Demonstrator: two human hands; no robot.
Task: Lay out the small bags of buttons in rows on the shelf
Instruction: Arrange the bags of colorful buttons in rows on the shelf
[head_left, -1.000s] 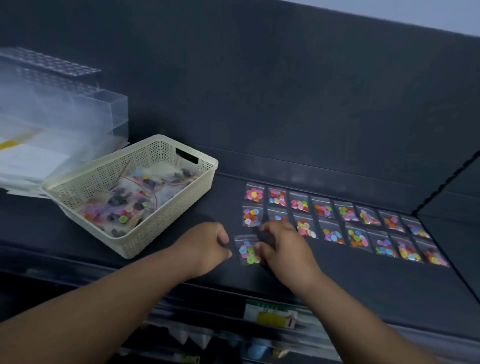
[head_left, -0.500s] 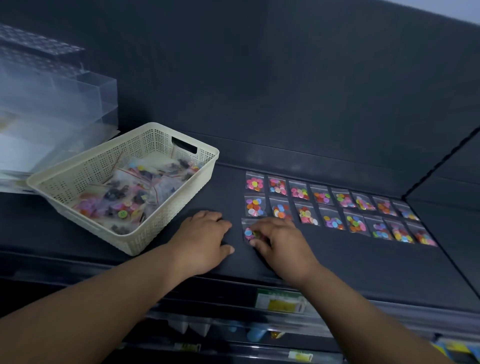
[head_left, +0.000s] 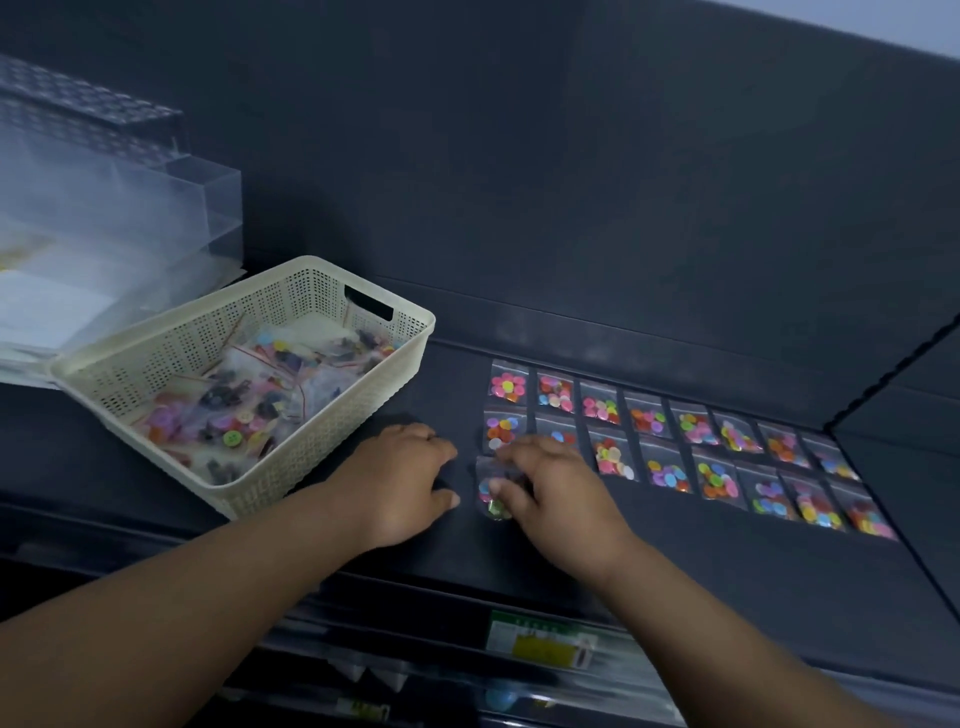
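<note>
The right hand (head_left: 556, 493) pinches one bag of buttons (head_left: 493, 493) flat on the shelf (head_left: 675, 561), fingers curled over it. Just left, the left hand (head_left: 400, 483) rests spread and empty. Beyond the right hand lie two rows of eight bags (head_left: 670, 441). Further left stands one basket (head_left: 244, 379).

Head camera looks down, near, onto shelf (head_left: 675, 561).

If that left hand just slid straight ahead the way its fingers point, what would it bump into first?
Probably the small bag of buttons under the right hand. The left hand points right, toward it, with only bare shelf between.
</note>
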